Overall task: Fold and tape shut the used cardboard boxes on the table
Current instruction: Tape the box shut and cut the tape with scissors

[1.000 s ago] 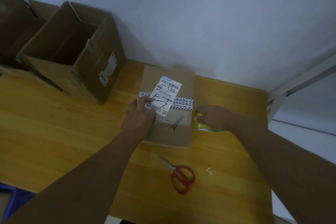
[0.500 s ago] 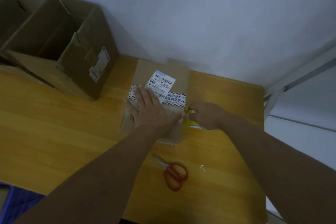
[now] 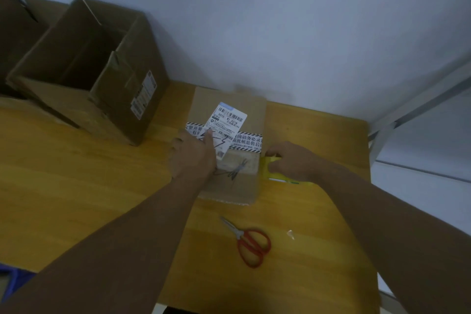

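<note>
**Small box clasped on its left side, tape roll held at its right edge**

Far left: part of a brown carton (image 3: pixel 15 33), cut off by the frame. Just beside it stands an open box (image 3: pixel 84 71), its top open and a white sticker on its right wall. Both sit at the back of the wooden table (image 3: pixel 76 186), below a pale wall (image 3: pixel 280 33).

Bottom-left corner: something blue (image 3: pixel 12 280) below the table edge, too dim to identify.

Centre-left: the left hand (image 3: pixel 193 158) lies on the left part of the small box (image 3: pixel 229 186). One digit is straight with its tip on the label. The other fingers bend over the box's left edge, so the hand clasps that side and holds the box down.

Centre: the small box is closed and lies flat, its back edge near the wall. On the lid is a white shipping label (image 3: pixel 228 120) with barcodes. It sits askew over a black-and-white printed strip (image 3: pixel 248 139) that crosses the lid. There is a black pen scrawl below the label. A pale glossy band lies across the lid on the near side of the printed strip, between the two hands.

Near edge: red-handled scissors (image 3: pixel 252 245) lie on the table. The blades are closed and point up-left toward the box, apart from both hands.

Right: a yellow tape roll (image 3: pixel 270 159) sits at the box's right edge, level with the glossy band. Contact with the cardboard cannot be told. The right hand (image 3: pixel 293 160) grips the roll with fingers curled round it, just off the box's right side. On the table nearer the person lies a small clear scrap (image 3: pixel 290 234).
</note>
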